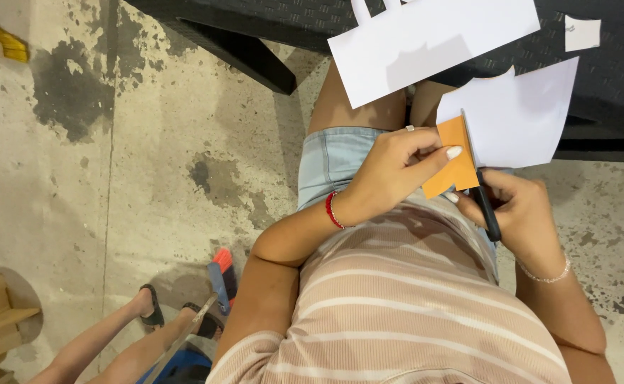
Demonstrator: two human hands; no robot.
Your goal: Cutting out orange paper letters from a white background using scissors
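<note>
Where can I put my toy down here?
The bare floor left of the lap, between the dark table and the broom. Crowded: both hands with orange card and scissors, white papers on the table.

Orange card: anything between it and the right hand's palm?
Yes. In the head view the black scissors sit in the right hand, blades running up along the edge of the orange card, which the left hand pinches.
</note>
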